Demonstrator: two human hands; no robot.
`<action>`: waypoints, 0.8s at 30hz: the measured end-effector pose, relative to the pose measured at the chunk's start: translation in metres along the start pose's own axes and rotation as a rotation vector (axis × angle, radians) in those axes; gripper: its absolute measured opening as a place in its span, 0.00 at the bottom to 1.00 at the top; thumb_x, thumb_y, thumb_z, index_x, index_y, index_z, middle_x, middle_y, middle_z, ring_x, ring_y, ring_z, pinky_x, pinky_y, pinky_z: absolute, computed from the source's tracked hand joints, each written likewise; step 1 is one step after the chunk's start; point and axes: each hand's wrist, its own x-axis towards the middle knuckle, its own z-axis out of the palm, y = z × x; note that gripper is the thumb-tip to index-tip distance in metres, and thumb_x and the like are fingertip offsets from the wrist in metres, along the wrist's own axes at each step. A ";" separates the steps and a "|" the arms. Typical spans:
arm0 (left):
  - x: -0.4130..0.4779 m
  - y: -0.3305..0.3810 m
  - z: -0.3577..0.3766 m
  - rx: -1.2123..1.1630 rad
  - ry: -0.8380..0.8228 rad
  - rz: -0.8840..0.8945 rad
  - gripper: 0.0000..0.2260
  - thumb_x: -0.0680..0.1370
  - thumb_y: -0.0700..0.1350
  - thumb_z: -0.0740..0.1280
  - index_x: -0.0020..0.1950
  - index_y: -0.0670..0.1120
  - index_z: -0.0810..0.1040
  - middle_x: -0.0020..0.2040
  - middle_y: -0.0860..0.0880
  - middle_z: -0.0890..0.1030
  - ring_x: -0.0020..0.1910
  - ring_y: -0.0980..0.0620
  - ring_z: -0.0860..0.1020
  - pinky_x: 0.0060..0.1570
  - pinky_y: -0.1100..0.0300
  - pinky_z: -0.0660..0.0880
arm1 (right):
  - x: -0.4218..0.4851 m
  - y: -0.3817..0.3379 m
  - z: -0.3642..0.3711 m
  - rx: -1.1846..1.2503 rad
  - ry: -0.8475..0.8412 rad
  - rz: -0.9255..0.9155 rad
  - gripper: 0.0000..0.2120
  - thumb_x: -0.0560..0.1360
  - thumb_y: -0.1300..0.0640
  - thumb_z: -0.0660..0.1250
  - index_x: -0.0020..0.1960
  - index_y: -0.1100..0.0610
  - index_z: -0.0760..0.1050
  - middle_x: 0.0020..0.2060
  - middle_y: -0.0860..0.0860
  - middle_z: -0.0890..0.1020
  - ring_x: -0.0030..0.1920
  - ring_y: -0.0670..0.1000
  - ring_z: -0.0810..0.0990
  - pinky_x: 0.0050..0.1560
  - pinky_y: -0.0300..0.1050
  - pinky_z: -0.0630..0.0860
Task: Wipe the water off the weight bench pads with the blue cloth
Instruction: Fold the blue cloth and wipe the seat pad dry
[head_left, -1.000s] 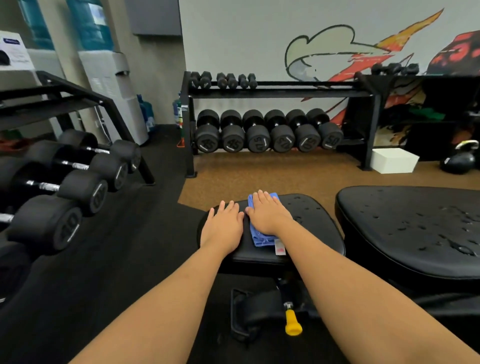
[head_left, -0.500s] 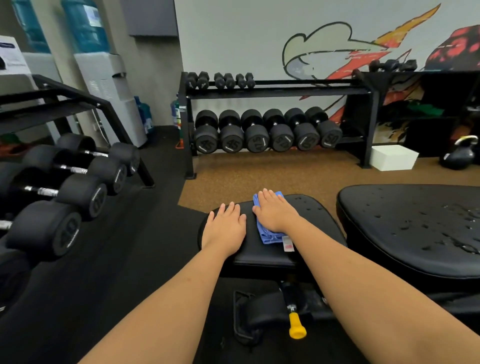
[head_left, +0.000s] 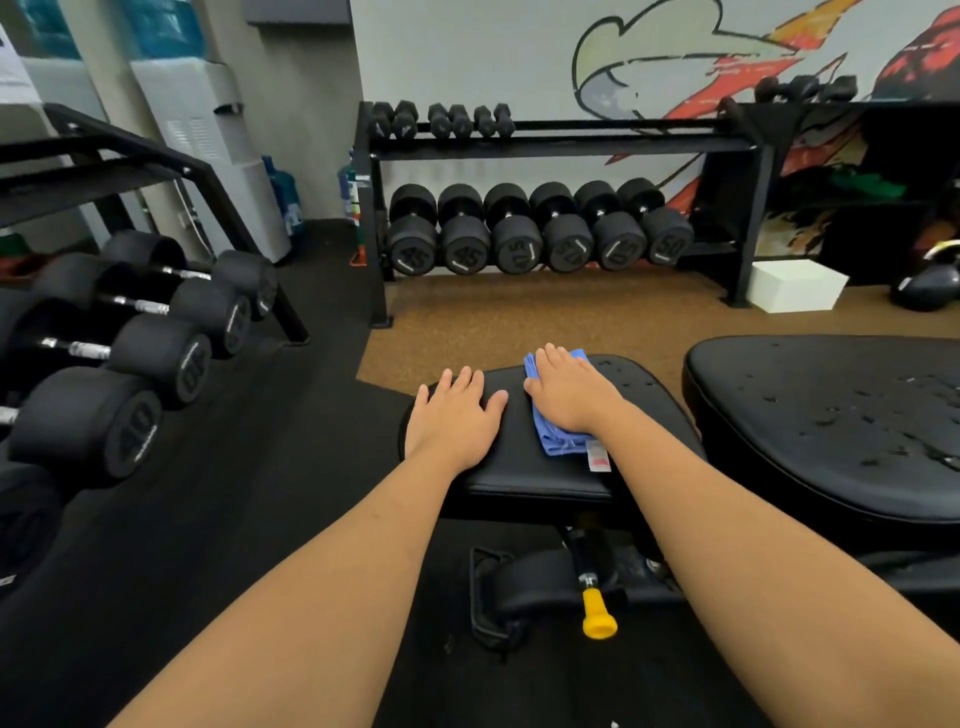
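Note:
The weight bench's small black seat pad (head_left: 641, 397) lies in front of me, with water drops at its far right. On it sits the folded blue cloth (head_left: 553, 442), a white tag at its near corner. My right hand (head_left: 571, 397) presses flat on the cloth, fingers pointing away from me. My left hand (head_left: 457, 415) rests flat and spread on the pad's left part, holding nothing. To the right, the large black back pad (head_left: 831, 415) is dotted with drops and small puddles.
A yellow-tipped adjustment pin (head_left: 599, 618) sticks out of the bench frame below the seat pad. A dumbbell rack (head_left: 545, 143) stands ahead and more dumbbells (head_left: 156, 353) at left. A white box (head_left: 797, 286) and a kettlebell (head_left: 927, 291) sit on the floor at far right.
My right hand has slid the cloth a little to the right across the seat pad, widening the gap to my left hand. The left hand has stayed in place.

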 end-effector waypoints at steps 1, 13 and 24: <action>0.000 0.000 0.000 0.005 -0.001 -0.001 0.30 0.84 0.62 0.44 0.83 0.49 0.53 0.83 0.51 0.53 0.82 0.50 0.48 0.79 0.46 0.46 | 0.010 0.002 0.000 0.003 -0.006 0.029 0.27 0.84 0.47 0.45 0.75 0.65 0.57 0.75 0.61 0.61 0.75 0.58 0.59 0.74 0.55 0.57; -0.005 0.000 0.003 -0.003 0.008 -0.003 0.30 0.84 0.62 0.45 0.83 0.49 0.53 0.83 0.51 0.53 0.82 0.49 0.48 0.79 0.46 0.46 | -0.061 0.000 0.006 -0.027 -0.026 -0.052 0.30 0.85 0.46 0.44 0.81 0.61 0.43 0.81 0.54 0.46 0.80 0.52 0.44 0.79 0.50 0.44; 0.001 0.019 0.001 0.059 -0.069 -0.091 0.24 0.86 0.49 0.44 0.82 0.44 0.50 0.83 0.48 0.50 0.81 0.43 0.46 0.78 0.43 0.47 | -0.081 0.009 0.012 -0.002 0.008 -0.045 0.30 0.85 0.46 0.45 0.81 0.61 0.43 0.81 0.56 0.47 0.80 0.54 0.45 0.79 0.51 0.46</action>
